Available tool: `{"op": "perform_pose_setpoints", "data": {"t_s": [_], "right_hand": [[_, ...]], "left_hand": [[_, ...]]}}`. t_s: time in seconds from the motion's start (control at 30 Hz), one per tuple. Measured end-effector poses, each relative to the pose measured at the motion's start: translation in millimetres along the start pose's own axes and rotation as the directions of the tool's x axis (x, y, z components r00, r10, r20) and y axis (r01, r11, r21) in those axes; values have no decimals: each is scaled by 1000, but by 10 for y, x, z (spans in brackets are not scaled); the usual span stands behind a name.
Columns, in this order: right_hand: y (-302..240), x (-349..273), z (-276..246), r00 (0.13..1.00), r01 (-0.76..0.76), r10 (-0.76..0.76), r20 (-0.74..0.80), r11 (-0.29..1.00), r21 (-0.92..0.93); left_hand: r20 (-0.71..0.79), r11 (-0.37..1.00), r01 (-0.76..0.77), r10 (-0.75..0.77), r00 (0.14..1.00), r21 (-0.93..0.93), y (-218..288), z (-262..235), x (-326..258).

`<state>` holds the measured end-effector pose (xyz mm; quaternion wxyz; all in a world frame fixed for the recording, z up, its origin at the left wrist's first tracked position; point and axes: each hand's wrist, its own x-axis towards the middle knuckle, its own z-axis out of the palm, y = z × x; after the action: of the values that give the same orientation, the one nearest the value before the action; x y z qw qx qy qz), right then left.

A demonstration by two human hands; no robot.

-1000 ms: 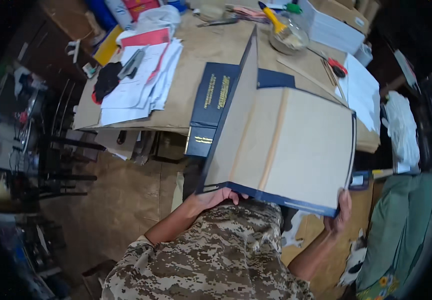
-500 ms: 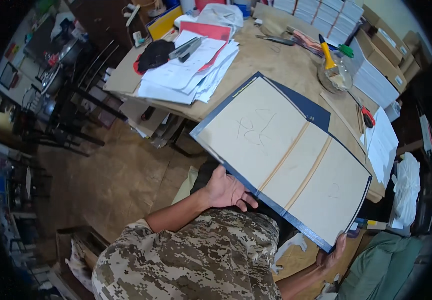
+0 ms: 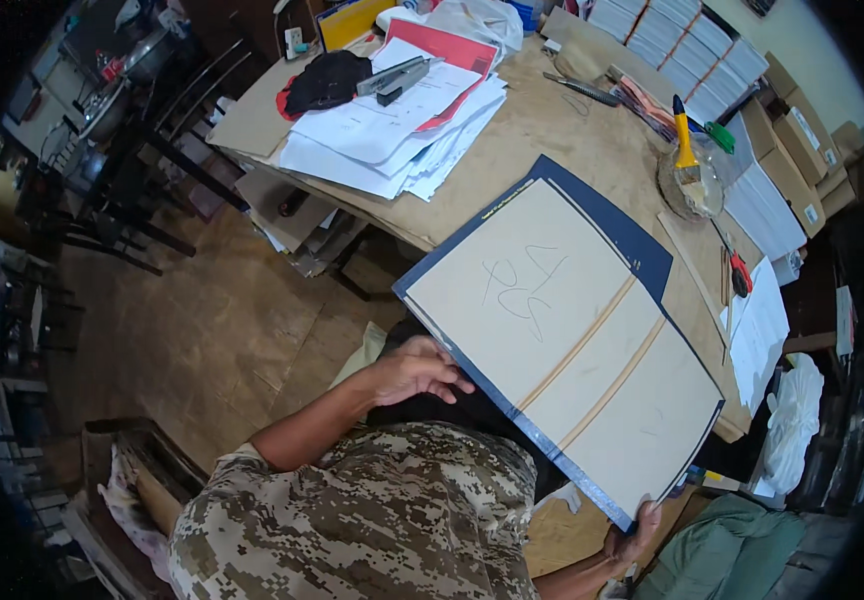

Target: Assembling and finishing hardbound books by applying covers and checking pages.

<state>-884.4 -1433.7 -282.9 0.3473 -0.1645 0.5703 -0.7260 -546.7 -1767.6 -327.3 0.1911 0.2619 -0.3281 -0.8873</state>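
A book cover (image 3: 497,290) lies spread with its inner side up: pale boards edged in dark blue, pencil marks on them and two narrow brown strips across the spine. It is tilted over the table's near edge. My right hand (image 3: 634,535) grips its lower right corner, the thumb on top and the other fingers mostly hidden beneath. Beside the lower left edge is my left hand (image 3: 414,372), fingers loosely bent and apart, holding nothing; whether its thumb touches the edge I cannot tell. A dark blue sheet or cover (image 3: 642,235) shows from under the far side.
On the wooden table (image 3: 352,195) lie papers (image 3: 372,140), a black cloth (image 3: 327,82) and a stapler (image 3: 397,80). At the right are a yellow-handled brush (image 3: 685,150) in a glue bowl (image 3: 709,195), red-handled scissors (image 3: 740,275), paper stacks (image 3: 677,45) and cardboard boxes (image 3: 802,130).
My left hand has drawn slightly back and its fingers have curled more. My right hand and its corner of the cover have shifted down and left; the whole view has shifted a little.
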Motion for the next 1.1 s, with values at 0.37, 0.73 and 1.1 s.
{"op": "perform_pose_setpoints", "data": {"t_s": [0.37,0.73,1.1], "right_hand": [[150,254,-148,988,-123,125,-93,992,23],[35,395,14,971,-210,197,-138,974,-89],[63,471,-105,960,-271,265,92,961,59]], "left_hand": [[-440,925,-283,370,818,252,554,47,15],[-439,829,-212,470,766,518,617,-30,119],[-412,847,-254,462,786,466,610,-62,139]]}}
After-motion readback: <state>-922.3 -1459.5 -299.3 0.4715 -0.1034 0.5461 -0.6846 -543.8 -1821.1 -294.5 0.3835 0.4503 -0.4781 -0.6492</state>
